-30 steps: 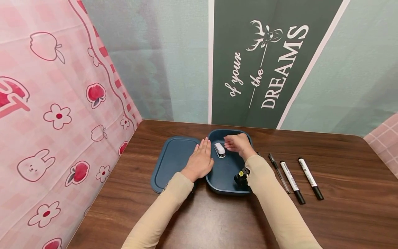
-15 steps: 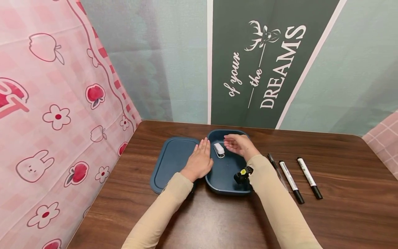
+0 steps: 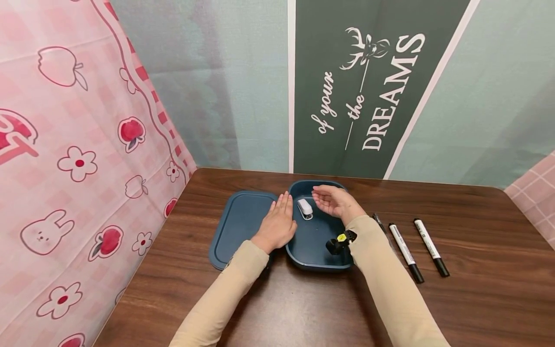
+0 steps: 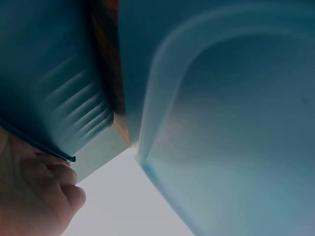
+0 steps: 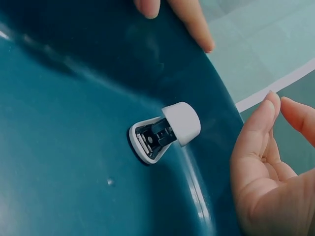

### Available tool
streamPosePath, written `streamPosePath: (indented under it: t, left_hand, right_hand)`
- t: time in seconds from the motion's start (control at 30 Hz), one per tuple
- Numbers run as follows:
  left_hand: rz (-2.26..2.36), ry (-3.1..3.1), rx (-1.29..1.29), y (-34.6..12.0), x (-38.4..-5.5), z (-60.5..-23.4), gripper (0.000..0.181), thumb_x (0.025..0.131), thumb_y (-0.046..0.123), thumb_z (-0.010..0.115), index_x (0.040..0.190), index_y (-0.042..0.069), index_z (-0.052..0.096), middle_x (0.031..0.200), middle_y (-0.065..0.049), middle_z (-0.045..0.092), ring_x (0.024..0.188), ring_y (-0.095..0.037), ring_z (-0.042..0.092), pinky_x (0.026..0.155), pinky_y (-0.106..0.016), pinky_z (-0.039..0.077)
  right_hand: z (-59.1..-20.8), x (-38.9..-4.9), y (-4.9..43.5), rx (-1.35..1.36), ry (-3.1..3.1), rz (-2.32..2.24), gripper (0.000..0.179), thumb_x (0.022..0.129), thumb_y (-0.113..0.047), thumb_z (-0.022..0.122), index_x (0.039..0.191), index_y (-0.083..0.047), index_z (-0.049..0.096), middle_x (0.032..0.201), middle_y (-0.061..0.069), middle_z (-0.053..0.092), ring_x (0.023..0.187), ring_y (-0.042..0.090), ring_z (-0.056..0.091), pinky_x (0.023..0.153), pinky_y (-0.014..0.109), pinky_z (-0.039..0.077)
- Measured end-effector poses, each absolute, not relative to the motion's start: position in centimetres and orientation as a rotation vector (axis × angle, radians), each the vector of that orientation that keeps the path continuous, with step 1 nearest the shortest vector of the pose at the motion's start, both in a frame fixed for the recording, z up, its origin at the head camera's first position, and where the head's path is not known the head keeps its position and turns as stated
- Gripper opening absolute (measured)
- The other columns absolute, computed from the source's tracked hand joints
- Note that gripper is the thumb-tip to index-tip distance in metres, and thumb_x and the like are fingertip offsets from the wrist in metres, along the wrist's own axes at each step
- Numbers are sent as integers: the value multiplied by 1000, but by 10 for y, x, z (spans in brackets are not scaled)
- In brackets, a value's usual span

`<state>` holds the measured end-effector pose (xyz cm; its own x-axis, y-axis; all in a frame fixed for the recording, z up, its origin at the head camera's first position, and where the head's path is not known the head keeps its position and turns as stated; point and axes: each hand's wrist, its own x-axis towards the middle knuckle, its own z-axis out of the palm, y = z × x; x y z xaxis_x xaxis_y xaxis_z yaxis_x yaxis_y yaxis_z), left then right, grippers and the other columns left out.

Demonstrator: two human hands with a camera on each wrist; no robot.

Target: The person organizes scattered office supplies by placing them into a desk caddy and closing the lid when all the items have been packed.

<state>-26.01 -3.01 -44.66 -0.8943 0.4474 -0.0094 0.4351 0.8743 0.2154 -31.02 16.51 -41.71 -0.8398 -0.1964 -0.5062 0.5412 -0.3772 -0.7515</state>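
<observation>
One open box (image 3: 310, 243), dark blue, rounded corners, standing on a brown table (image 3: 303, 313). Contents: one small white stapler (image 3: 305, 209), resting on the floor of the box toward its far left. Left hand (image 3: 276, 224): fingers straight and together along the left rim, thumb reaching over the edge; whether it pinched the wall could not be told. Right hand (image 3: 338, 201): above the far right of the box, fingers loosely bent, a gap before the thumb, holding nothing, apart from the stapler. One matching lid (image 3: 243, 224), flat, just beside the box on its left. Two white markers (image 3: 405, 251) with black caps and one slim pen (image 3: 378, 220), partly hidden by the right sleeve (image 3: 386, 270). Hazards, as judged: the smooth stapler could have slipped from a shallow pinch; heavy leaning on the rim could have tipped the box or nudged it against the lid; the wrist camera (image 3: 340, 242), low over the box, could have knocked the wall; a sideways sweep of the sleeve could have rolled the pen.
</observation>
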Motion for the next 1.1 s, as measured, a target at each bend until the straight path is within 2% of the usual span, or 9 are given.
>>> streamPosePath:
  t: [0.3, 0.7, 1.1]
  left_hand:
    - [311, 2973, 700, -29, -260, -446, 66, 98, 26, 42, 149, -3, 12, 156, -16, 5, 144, -26, 6, 115, -36, 8]
    - [324, 2979, 711, -29, -260, -445, 65, 98, 24, 42, 149, -5, 13, 156, -17, 5, 144, -26, 5, 115, -37, 8]
    - [332, 2976, 715, -29, -259, -444, 65, 98, 24, 42, 148, -5, 13, 156, -17, 5, 144, -27, 6, 115, -37, 8]
  right_hand:
    - [-412, -307, 171, 434, 1406, -2253, 28, 95, -8, 54, 71, -7, 69, 68, 2, 65, 60, 8, 61, 61, 19, 52]
    - [-403, -304, 191, 438, 1439, -2261, 30, 95, -7, 54, 71, -9, 73, 73, 3, 66, 65, 10, 63, 66, 20, 53]
    - [-400, -301, 208, 424, 1468, -2259, 30, 94, -5, 54, 71, -8, 72, 72, 3, 66, 64, 9, 63, 65, 20, 53]
